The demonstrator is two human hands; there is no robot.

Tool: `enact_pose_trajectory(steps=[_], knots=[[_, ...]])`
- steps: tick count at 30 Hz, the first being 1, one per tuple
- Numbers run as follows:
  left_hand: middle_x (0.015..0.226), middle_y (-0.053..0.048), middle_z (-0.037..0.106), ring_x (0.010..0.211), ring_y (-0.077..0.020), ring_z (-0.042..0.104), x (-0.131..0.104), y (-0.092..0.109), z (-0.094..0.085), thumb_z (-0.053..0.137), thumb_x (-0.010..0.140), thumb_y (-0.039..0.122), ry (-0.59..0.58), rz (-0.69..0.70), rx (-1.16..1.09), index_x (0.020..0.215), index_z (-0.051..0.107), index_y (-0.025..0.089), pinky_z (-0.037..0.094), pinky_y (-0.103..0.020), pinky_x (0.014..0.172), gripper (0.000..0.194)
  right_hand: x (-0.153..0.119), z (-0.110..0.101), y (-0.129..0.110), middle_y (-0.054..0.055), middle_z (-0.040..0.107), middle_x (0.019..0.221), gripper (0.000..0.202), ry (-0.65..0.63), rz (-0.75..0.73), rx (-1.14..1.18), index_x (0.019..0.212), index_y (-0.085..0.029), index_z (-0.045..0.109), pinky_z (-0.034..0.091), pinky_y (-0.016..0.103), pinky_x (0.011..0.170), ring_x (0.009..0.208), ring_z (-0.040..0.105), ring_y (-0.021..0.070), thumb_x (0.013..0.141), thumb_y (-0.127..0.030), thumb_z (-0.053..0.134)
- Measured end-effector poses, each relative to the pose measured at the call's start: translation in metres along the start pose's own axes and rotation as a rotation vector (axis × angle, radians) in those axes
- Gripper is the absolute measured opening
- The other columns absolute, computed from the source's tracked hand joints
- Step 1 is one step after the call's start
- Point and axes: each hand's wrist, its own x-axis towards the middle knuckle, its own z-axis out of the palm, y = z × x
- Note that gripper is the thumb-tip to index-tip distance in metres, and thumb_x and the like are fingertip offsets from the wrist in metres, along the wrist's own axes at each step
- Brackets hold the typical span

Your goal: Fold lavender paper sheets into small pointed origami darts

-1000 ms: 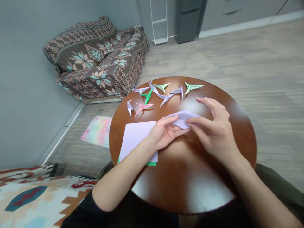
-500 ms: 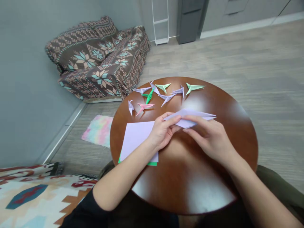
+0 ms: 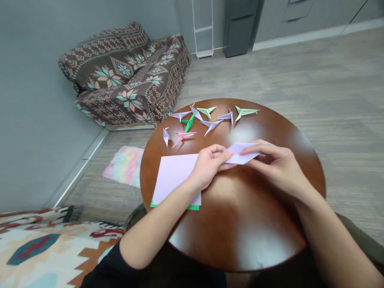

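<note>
A folded sheet of lilac origami paper is held between both hands above the middle of the table. My left hand pinches its left corner, thumb on top and fingers beneath. At the other end my right hand grips it, with fingers over the right part and thumb underneath. The paper's right tip is mostly hidden by those fingers. Under my left forearm lies a stack of square paper, lilac on top with a green edge showing below.
Several folded paper birds stand toward the back of the round wooden table, among them a pink one, a dark green one and a pale green one. Beyond are a covered sofa and a fluffy rug.
The folded paper has turned in my hands and shows a shorter, diamond-like outline. My right hand has shifted slightly right and now covers the pointed right end. The birds have stayed put.
</note>
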Motion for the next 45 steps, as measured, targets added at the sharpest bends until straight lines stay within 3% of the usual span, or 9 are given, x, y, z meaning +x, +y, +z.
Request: enact_pose_trajectory(steps=[5,9,14,18,22,26,31,38,45], knots=[[0.086,-0.003,0.075,0.083,-0.0153,0.075,-0.003,0.003,0.001,0.085,0.079,0.026,-0.033,-0.034,-0.124,0.087,0.064,0.013,0.061,-0.035,0.094,0.026,-0.003,0.006,0.000,0.006,0.075,0.098,0.011,0.069,0.056,-0.004,0.091,-0.023,0.082,0.058,0.034,0.074,0.086,0.071,0.0223,0.081,-0.028,0.082],[0.089,-0.005,0.078,0.083,-0.0169,0.076,-0.004,0.003,-0.001,0.089,0.073,0.026,-0.075,-0.068,-0.062,0.095,0.067,0.013,0.060,-0.036,0.091,0.034,-0.005,0.008,0.000,0.006,0.076,0.093,0.010,0.078,0.110,0.030,0.089,-0.023,0.081,0.058,0.035,0.074,0.084,0.072,0.0229,0.082,-0.030,0.082],[0.086,-0.006,0.080,0.076,-0.0182,0.075,-0.001,-0.003,-0.004,0.096,0.060,0.031,-0.040,0.001,0.089,0.099,0.072,0.013,0.059,-0.034,0.083,0.049,0.000,0.000,0.002,0.007,0.079,0.101,0.009,-0.038,0.049,-0.015,0.089,-0.023,0.082,0.060,0.037,0.081,0.092,0.073,0.0252,0.084,-0.029,0.079],[0.081,-0.005,0.078,0.069,-0.0163,0.072,0.001,-0.003,-0.005,0.098,0.054,0.030,0.020,-0.077,0.122,0.090,0.074,0.012,0.060,-0.030,0.072,0.048,0.003,-0.004,0.004,0.007,0.080,0.098,0.008,-0.141,0.012,-0.058,0.087,-0.024,0.084,0.060,0.037,0.084,0.090,0.074,0.0242,0.085,-0.027,0.077],[0.076,-0.005,0.077,0.066,-0.0139,0.070,0.001,-0.003,-0.006,0.097,0.056,0.032,-0.002,-0.098,0.157,0.085,0.076,0.011,0.057,-0.026,0.069,0.042,0.002,-0.004,0.004,0.005,0.080,0.085,0.010,-0.190,0.145,-0.045,0.084,-0.023,0.083,0.060,0.034,0.075,0.078,0.073,0.0223,0.083,-0.033,0.080],[0.079,-0.005,0.078,0.071,-0.0154,0.071,0.001,-0.005,-0.009,0.092,0.066,0.038,-0.085,-0.009,0.258,0.090,0.078,0.011,0.054,-0.025,0.073,0.039,-0.001,-0.003,0.001,0.004,0.075,0.071,0.024,-0.122,0.322,0.042,0.082,-0.020,0.080,0.056,0.028,0.055,0.060,0.068,0.0185,0.078,-0.043,0.085],[0.087,-0.006,0.079,0.080,-0.0185,0.074,0.001,-0.007,-0.005,0.089,0.071,0.040,-0.141,0.078,0.268,0.093,0.077,0.013,0.054,-0.028,0.082,0.037,-0.001,-0.001,-0.004,0.003,0.073,0.064,0.026,0.016,0.352,0.098,0.074,-0.019,0.077,0.051,0.026,0.048,0.053,0.064,0.0162,0.075,-0.042,0.087],[0.099,-0.003,0.077,0.087,-0.0194,0.075,-0.006,0.000,0.005,0.087,0.075,0.037,-0.097,0.180,0.242,0.114,0.056,0.024,0.057,-0.031,0.083,0.052,0.001,0.003,-0.005,0.002,0.077,0.070,0.012,0.222,0.229,0.025,0.070,-0.020,0.079,0.054,0.028,0.061,0.064,0.069,0.0185,0.072,-0.029,0.088],[0.084,0.000,0.071,0.077,-0.0144,0.070,-0.010,0.000,0.007,0.083,0.080,0.032,-0.004,0.370,0.378,0.090,0.063,0.019,0.053,-0.025,0.077,0.026,-0.002,0.015,-0.013,0.002,0.076,0.068,0.012,0.407,0.219,0.086,0.070,-0.022,0.078,0.057,0.029,0.060,0.062,0.069,0.0184,0.070,-0.027,0.090]])
